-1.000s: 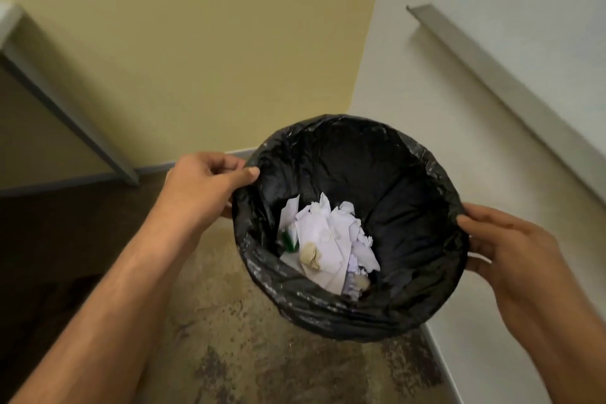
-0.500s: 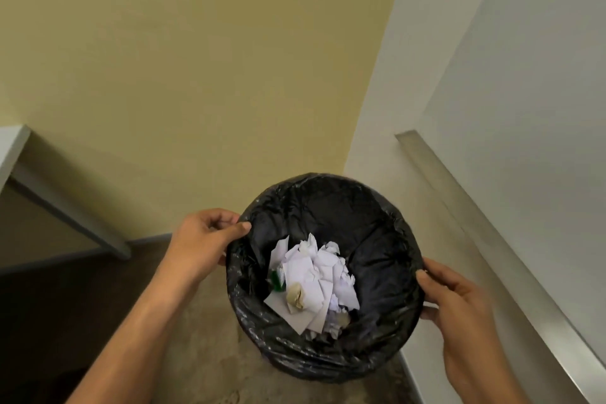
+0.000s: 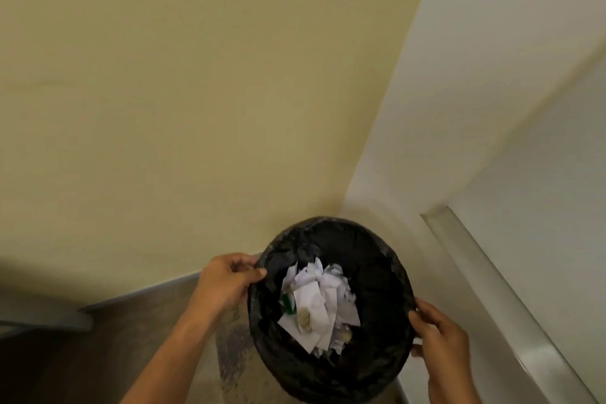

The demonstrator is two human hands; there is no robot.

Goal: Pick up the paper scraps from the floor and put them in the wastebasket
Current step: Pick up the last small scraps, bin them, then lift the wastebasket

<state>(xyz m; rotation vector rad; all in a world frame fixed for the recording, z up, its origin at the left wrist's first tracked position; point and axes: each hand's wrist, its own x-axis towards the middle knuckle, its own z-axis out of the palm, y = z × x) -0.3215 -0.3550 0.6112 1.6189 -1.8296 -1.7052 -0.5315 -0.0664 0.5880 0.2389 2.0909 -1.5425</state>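
The wastebasket [image 3: 377,272] rim is clasped by the left hand [image 3: 226,282] at 9 o'clock and the right hand [image 3: 439,334] at 4 o'clock, each grip closed on it. Paper scraps [image 3: 318,302] lie inside. Since earlier, the wastebasket has been shifted lower in view.

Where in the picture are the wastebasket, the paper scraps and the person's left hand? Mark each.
wastebasket [image 3: 387,259]: head view, on the black liner at its far inner wall.
paper scraps [image 3: 314,302]: head view, on the flat white sheet inside.
left hand [image 3: 226,279]: head view, on its back, gripping the rim.
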